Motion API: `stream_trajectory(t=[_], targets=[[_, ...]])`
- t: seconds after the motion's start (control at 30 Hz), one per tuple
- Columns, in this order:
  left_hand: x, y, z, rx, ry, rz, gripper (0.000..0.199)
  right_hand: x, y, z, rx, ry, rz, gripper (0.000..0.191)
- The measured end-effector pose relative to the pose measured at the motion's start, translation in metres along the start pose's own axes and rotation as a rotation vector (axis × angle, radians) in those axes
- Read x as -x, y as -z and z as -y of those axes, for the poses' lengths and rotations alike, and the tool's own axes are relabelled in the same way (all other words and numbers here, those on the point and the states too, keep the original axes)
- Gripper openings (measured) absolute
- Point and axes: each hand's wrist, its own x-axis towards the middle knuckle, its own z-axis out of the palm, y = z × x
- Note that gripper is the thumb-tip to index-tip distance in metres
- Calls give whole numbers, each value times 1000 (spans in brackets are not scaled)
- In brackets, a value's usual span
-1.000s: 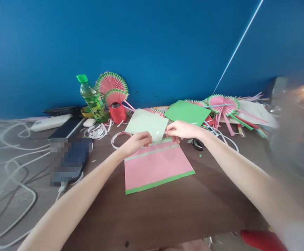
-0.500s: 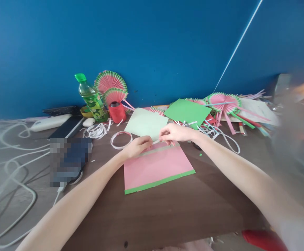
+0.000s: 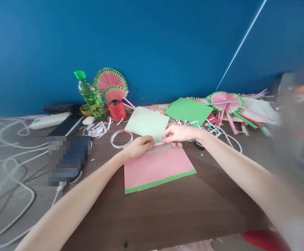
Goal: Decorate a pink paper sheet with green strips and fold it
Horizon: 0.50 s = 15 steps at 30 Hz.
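A pink sheet of paper [image 3: 157, 167] with a green band along its near edge lies on the table before me. A narrow white strip [image 3: 159, 143] runs along its far edge between my hands. My left hand [image 3: 140, 146] is closed, its fingertips pressed together on the strip's left part at the paper. With thumb and fingers pinched, my right hand [image 3: 176, 134] grips the strip further right. Just behind them lies a pale green sheet [image 3: 147, 122], touching or overlapping the pink one. The fingertips partly hide the strip.
A roll of tape [image 3: 121, 139] lies to the left of the papers. Behind stand a green bottle [image 3: 92, 101], a red spool [image 3: 117, 111] and pleated paper fans [image 3: 110, 83]. A green sheet [image 3: 188, 111] covers scraps at right. A phone [image 3: 70, 158] and white cables [image 3: 23, 177] are left.
My right hand has slid a little to the right along the far edge of the pink sheet. My left hand has shifted only slightly right. The view has moved a bit.
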Motion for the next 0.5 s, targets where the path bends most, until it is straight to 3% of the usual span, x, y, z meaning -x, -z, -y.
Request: stream_trajectory(t=[0.3,0.5], targets=[[1,4,-9,-6,-10,-41,19,12,23,-20,207,-202,60,23],[-3,-4,-4,-173,-61,-93,17,5,21,-23,264,-279,38,32]])
